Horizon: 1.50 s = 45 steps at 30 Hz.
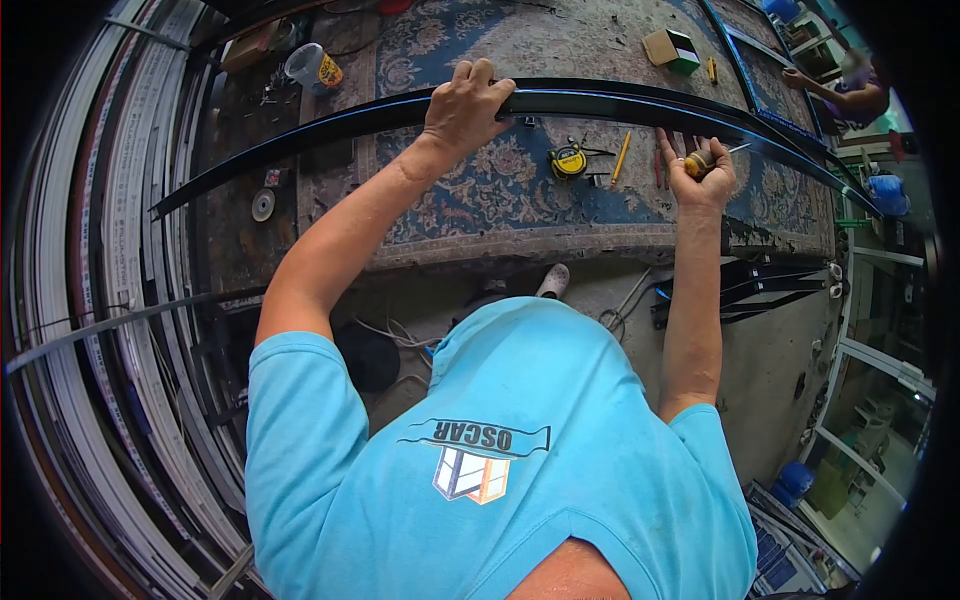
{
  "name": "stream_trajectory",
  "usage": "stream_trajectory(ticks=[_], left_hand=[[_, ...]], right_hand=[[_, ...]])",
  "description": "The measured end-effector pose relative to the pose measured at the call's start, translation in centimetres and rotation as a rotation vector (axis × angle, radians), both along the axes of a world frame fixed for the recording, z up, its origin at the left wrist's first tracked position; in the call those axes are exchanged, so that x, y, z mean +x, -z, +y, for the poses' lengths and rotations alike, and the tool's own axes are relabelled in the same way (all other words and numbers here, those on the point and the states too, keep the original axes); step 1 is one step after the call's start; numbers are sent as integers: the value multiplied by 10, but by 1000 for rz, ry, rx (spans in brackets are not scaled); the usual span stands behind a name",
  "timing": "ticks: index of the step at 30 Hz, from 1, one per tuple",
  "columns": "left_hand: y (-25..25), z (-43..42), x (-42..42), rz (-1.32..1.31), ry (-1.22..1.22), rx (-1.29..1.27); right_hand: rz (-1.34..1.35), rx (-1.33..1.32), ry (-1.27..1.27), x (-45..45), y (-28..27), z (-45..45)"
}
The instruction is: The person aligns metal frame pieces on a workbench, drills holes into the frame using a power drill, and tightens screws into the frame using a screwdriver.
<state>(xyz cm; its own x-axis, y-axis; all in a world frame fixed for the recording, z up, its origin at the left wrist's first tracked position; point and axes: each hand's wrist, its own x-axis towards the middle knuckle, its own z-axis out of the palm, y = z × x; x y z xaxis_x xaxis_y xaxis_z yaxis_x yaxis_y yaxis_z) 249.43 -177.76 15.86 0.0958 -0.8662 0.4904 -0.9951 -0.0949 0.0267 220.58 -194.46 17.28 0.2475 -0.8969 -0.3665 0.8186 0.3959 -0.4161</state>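
Broadly, a carpeted work surface fills the ground ahead of the person. A long dark profile runs across it from side to side, well beyond both hands; its bowed look may be only the lens. A length like this probably wants support along its span, or the far ends will swing.

Left hand: fingers bent over the profile near mid-length, gripping it; thumb placement cannot be told. Good steadying spot, I judge, if pressure stays even and the piece doesn't roll.

Right hand: palm up, thumb and curled fingers around a screwdriver, index finger stretched out toward the profile. A fuller wrap would give better control, the shaft lined up squarely before any force.

Tape measure and pencil lie nearby on the carpet; best kept out from under the profile.

Smallest: the screwdriver's tip, pointing away from the left hand, sensibly. Contact with the profile: cannot tell.
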Motion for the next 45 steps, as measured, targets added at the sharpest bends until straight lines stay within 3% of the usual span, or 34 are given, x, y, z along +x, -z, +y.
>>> stream_trajectory(ticks=[14,17,27,34,39,42,44,45], left_hand=[[-2,-2,5,-56,23,132],[-1,-1,5,-57,41,39],[1,-1,0,-1,-5,155],[3,5,1,12,21,68],[7,6,-6,51,81,-75],[3,7,-15,64,68,-69],[2,7,-17,55,80,-42],[3,7,-17,44,56,-50]], right_hand=[[46,-10,36,-1,5,-7],[54,-2,42,1,6,-12],[74,18,64,-2,13,-6],[104,38,33,-10,17,1],[216,-4,-39,-30,41,22],[200,-22,-104,-57,105,45],[281,187,-108,-72,135,63],[419,161,-127,-81,152,73]])
